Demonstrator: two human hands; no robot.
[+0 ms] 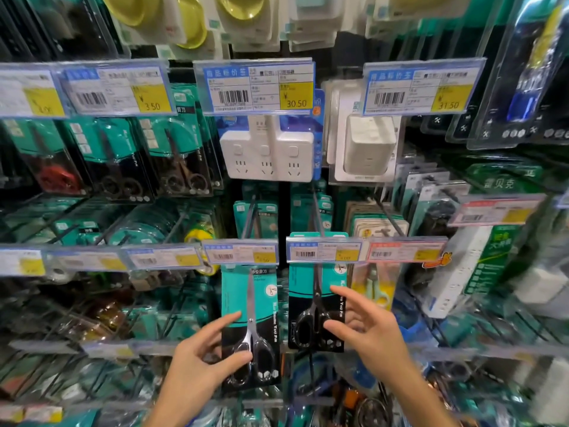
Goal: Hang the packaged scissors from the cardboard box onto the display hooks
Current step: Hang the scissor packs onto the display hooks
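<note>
Person's body in head view: two bare hands and forearms only.

Left hand point(197, 349) and right hand point(369, 328) both enter from the bottom edge of the frame. No gloves, rings or bracelets show on either. Forearms are bare as far as the frame edge; no sleeve or cuff comes into view on either side, and no watch or band shows at the wrists. Fingers are slender, and the nails, where they can be made out, look short and unpainted; wide-angle blur limits finer detail. Nothing else of the person shows: no torso, clothing or feet. The lower edge of the frame cuts off both forearms.
</note>
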